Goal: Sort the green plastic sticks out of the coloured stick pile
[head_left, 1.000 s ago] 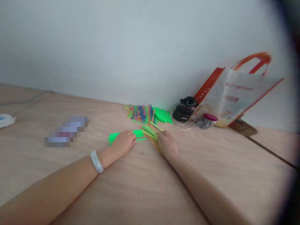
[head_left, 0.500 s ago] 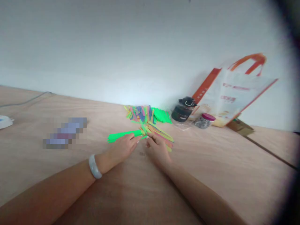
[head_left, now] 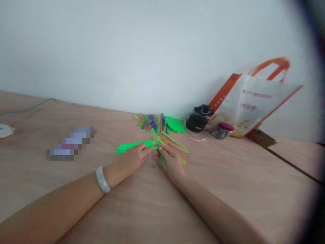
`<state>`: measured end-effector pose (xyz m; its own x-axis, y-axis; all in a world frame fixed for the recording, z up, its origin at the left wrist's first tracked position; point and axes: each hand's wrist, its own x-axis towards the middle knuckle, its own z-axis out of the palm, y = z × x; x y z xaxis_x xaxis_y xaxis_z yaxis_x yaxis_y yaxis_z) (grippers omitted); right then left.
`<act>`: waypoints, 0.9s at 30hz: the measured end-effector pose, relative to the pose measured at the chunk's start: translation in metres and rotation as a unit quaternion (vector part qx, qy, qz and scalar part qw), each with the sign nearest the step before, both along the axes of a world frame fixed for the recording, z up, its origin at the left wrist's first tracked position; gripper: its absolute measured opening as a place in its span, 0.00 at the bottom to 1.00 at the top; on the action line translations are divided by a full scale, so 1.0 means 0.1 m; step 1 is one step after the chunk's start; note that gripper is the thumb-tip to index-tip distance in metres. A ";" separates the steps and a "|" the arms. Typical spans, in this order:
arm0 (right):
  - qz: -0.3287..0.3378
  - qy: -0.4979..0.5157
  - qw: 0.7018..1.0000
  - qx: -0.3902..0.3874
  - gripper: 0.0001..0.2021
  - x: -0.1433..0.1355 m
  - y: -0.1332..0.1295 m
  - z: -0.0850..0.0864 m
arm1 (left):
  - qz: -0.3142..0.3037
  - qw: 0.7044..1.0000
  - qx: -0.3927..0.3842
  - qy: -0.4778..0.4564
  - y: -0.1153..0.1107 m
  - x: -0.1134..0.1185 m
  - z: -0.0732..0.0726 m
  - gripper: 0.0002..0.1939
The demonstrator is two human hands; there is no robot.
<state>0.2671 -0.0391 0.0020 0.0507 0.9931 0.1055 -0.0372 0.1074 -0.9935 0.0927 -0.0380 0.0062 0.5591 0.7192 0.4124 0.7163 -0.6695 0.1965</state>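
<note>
My left hand (head_left: 135, 157), with a pale bangle (head_left: 103, 179) on its wrist, is closed on a fan of bright green strips (head_left: 128, 146) that points to the left. Close beside it, my right hand (head_left: 169, 161) pinches a green strip near the fingertips of the left. A further green strip (head_left: 164, 163) shows under the right hand. Yellow, orange and pink strips (head_left: 177, 144) spread out to the right behind my fingers. What lies between the fingertips is small and partly hidden.
Behind the hands lie a multicoloured pile (head_left: 152, 122) and green strips (head_left: 176, 124). Right of them stand a black bottle (head_left: 198, 120), a red-lidded jar (head_left: 222, 131) and a white bag (head_left: 251, 105). A pixelated object (head_left: 72, 142) lies at left.
A green strip now slants down below my right hand, and a light green piece stands out more behind the fingers. Both hands have hardly moved.
</note>
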 end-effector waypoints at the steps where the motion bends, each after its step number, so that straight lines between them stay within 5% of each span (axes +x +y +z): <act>1: -0.001 -0.002 1.000 -0.001 0.11 0.00 0.00 -0.01 | 0.002 1.000 0.001 0.004 0.00 0.00 0.00 0.16; 12: -0.025 -0.180 0.978 0.104 0.12 0.02 -0.03 -0.07 | 0.034 0.998 0.000 0.059 -0.06 0.03 0.01 0.16; 23: -0.017 -0.201 0.972 0.122 0.15 0.02 -0.02 -0.08 | 0.019 0.999 -0.004 0.034 -0.14 0.07 0.04 0.18; 27: -0.050 -0.247 0.953 0.166 0.20 0.08 0.02 -0.06 | 0.032 0.999 0.020 0.008 0.00 -0.05 0.04 0.22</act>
<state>0.2755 -0.0374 -0.0044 0.0064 0.8935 0.4490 0.4538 0.3976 -0.7975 0.0880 -0.0382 0.0106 0.5200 0.7367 0.4324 0.7604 -0.6298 0.1587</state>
